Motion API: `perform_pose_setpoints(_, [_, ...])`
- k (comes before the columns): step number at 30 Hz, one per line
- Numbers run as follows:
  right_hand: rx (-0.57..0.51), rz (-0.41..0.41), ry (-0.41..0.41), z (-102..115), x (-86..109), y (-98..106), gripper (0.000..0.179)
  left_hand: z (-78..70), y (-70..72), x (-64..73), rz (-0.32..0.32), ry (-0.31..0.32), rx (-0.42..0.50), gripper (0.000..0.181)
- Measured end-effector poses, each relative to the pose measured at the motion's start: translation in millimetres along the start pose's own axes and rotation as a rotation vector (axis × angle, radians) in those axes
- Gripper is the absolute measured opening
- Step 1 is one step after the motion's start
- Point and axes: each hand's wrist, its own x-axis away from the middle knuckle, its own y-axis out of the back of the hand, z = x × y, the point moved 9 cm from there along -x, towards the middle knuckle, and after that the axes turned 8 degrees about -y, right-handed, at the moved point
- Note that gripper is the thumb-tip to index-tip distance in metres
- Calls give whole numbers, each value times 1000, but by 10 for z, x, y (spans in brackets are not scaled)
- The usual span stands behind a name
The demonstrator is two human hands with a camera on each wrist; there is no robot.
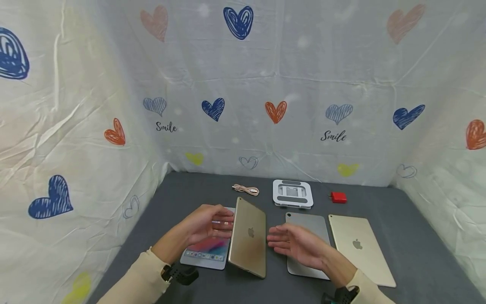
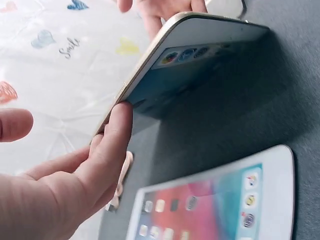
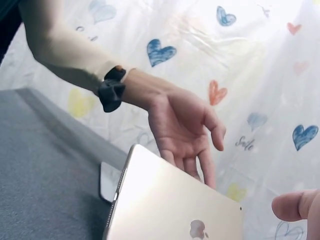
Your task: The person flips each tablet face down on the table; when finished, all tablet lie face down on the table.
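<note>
While the left hand (image 1: 206, 223), fingers extended, touches the tilted gold tablet (image 1: 248, 240) at its three o'clock, long axis roughly twelve-to-six, the right hand (image 1: 300, 245), fingers outstretched, has it just beside at nine.

Cloth (image 1: 247, 63) reads “Smile” (image 1: 166, 126); gold tablets (image 1: 247, 249) (image 1: 364, 257) bear Apple logos (image 1: 251, 232).

A coiled, pale pinkish cable (image 1: 248, 190) lies toward the back of the dark grey tabletop (image 1: 205, 186). To its right sits a flat white frame-like stand (image 1: 292, 198) with grey pads, then a small red block-shaped charger (image 1: 339, 197), prongs leftward. Behind hangs white creased fabric (image 1: 243, 63) printed with coloured hearts and "Smile".
</note>
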Motion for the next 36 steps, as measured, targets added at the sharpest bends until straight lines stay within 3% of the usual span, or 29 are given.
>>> perform_pose_setpoints(13, [-18, -83, -31, -161, 55, 119, 68, 444, 76, -122, -48, 96, -28, 45])
perform_pose_setpoints(27, [-33, -142, -41, -120, 186, 225, 72, 454, -157, -294, -10, 122, -153, 50])
perform_pose_setpoints(36, [-33, -135, -47, -95, 211, 196, 74, 381, -256, -214, 32, 52, -312, 54])
